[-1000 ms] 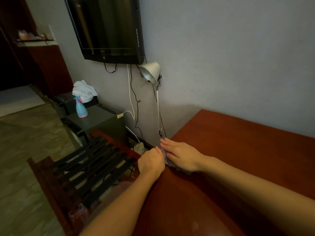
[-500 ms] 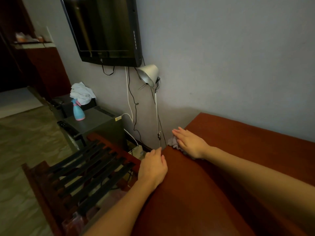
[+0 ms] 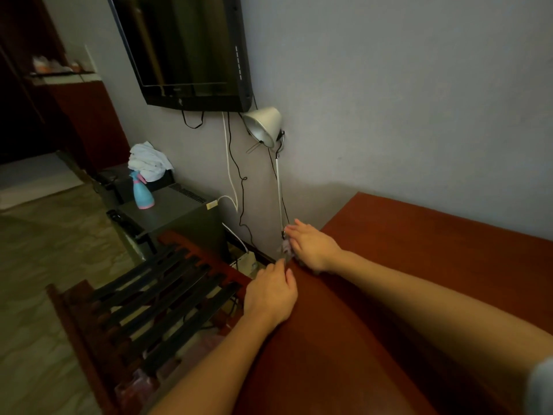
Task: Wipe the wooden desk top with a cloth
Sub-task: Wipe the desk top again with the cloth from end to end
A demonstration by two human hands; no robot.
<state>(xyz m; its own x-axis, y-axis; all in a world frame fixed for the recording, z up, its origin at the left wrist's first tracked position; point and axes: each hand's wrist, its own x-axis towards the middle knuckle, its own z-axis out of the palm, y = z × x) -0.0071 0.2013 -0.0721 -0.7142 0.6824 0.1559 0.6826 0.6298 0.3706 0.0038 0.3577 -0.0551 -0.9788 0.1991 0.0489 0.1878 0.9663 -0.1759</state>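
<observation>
one cloth [image 3: 285,246] under right hand [image 3: 311,247]; left hand [image 3: 270,295] on desk [image 3: 404,265]

Right hand [image 3: 311,248] flat on a pale cloth [image 3: 285,246] at the red-brown tabletop [image 3: 404,265] edge, left hand [image 3: 270,295] close beside it

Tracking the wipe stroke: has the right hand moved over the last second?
Yes. The right hand slid toward the wall, away from the left hand, fingertips now beside the white lamp's stem.
</observation>
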